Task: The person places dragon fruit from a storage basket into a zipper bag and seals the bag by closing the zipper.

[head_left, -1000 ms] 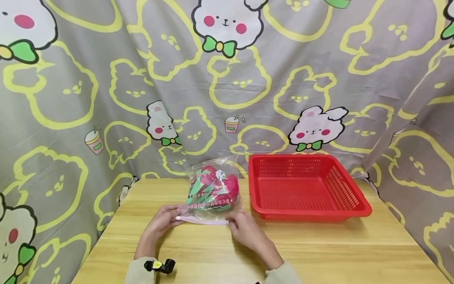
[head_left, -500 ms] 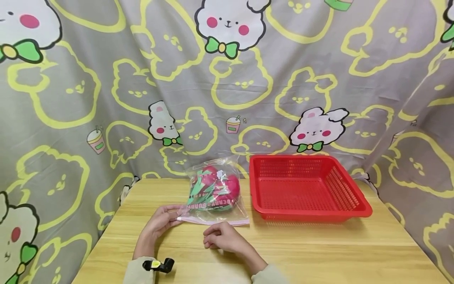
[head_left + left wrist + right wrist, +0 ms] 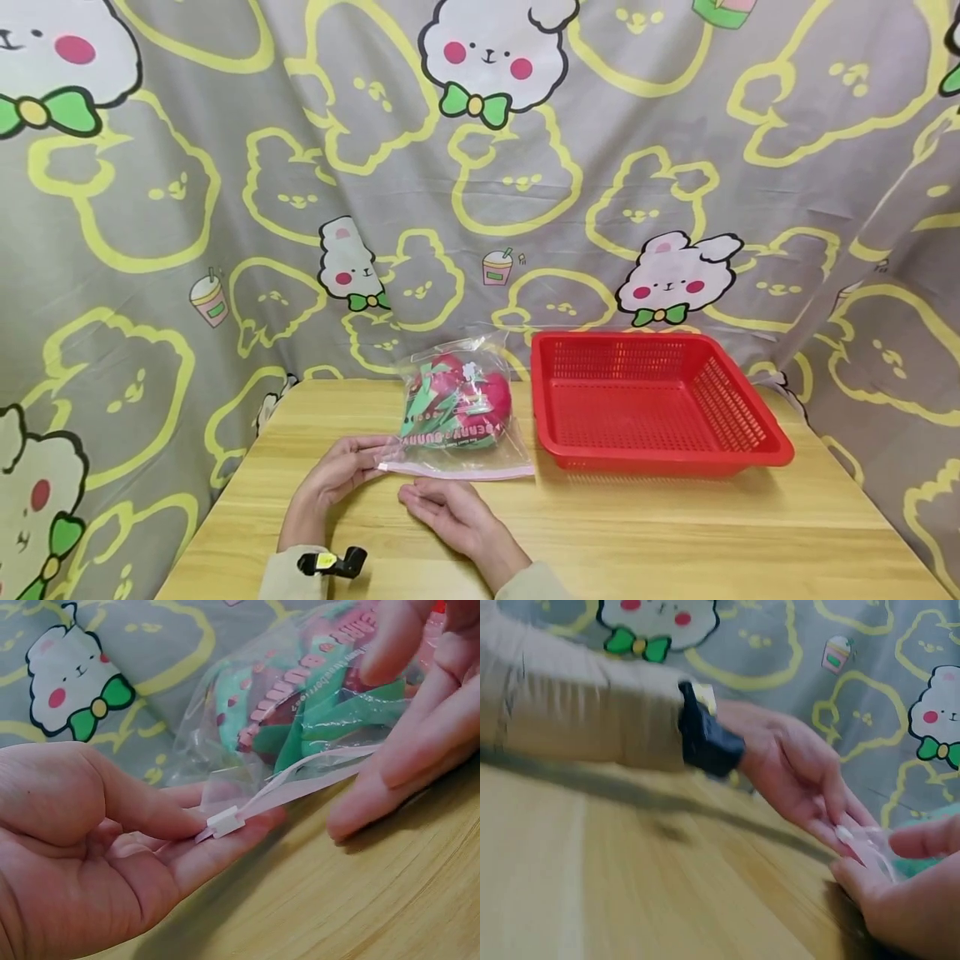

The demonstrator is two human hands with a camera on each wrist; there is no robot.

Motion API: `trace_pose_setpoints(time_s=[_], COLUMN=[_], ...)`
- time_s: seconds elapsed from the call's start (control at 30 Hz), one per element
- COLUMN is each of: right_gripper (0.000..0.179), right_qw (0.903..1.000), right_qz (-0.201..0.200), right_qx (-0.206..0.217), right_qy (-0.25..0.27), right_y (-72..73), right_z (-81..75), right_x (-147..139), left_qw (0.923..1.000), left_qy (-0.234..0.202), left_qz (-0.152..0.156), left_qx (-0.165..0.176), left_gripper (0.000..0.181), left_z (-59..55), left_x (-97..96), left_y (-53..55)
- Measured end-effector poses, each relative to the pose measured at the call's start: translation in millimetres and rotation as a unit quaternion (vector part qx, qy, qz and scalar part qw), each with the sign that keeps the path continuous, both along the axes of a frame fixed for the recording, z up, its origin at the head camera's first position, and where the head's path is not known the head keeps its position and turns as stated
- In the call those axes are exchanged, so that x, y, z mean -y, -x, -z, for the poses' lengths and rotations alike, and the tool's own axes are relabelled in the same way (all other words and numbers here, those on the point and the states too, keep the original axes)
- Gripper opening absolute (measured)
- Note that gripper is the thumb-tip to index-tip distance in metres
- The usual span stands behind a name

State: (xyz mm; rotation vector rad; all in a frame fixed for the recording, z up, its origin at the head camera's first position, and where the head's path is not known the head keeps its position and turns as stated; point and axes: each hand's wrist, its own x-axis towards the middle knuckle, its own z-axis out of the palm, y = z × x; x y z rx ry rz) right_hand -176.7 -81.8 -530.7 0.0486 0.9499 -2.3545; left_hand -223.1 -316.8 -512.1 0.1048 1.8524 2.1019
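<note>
A clear zip bag (image 3: pixel 450 463), printed with pink lettering, lies at mid-table, its pale pink zip edge towards me. Rounded red-pink and green things (image 3: pixel 491 396) fill its far part. At the zip's left end, my left hand (image 3: pixel 337 473) pinches the bag corner between thumb and fingers, right at the white slider (image 3: pixel 226 822). My right hand (image 3: pixel 459 515) is just below the zip edge, its fingers extended leftward and its thumb apart from them. Seen from the left wrist, the fingers (image 3: pixel 360 799) of the right hand are close to the strip.
A red plastic basket (image 3: pixel 663 467) with slotted walls stands right of the bag on the wooden table (image 3: pixel 675 542). Behind the table hangs a grey curtain (image 3: pixel 420 192) with rabbit prints. A black camera mount (image 3: pixel 333 562) sits on my left wrist.
My right hand has let go of the zip edge's right part and moved left and towards me, its fingers straightening. My left hand stays at the slider corner.
</note>
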Motion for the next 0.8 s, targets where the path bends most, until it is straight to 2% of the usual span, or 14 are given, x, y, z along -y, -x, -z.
trace_pose_setpoints(time_s=[0.17,0.27,0.43,0.63,0.8], right_gripper=[0.049,0.048,0.04,0.031,0.031], right_qw=[0.9961,0.9937,0.9911,0.9895,0.9922], right_qz=[0.053,0.08,0.111,0.113,0.102], right_qx=[0.049,0.06,0.071,0.09,0.067], right_qy=[0.05,0.051,0.021,-0.006,-0.028], right_y=[-4.3,-3.5,0.0,1.0,2.1], right_z=[-4.5,-7.6,-11.0,-11.8,-9.0], right_x=[12,17,23,25,26], left_qw=[1.0,0.9999,0.9995,0.9991,0.9992], left_qy=[0.001,-0.001,-0.013,-0.02,-0.016], left_qz=[0.005,0.013,0.029,0.036,0.037], left_qx=[-0.001,-0.003,-0.01,-0.008,-0.009], left_gripper=[0.049,0.05,0.05,0.052,0.053], left_z=[0.4,1.1,3.9,4.8,3.7], left_x=[1.3,0.4,0.1,0.0,-1.3], left_y=[-2.3,-2.2,-2.7,-4.2,-3.7])
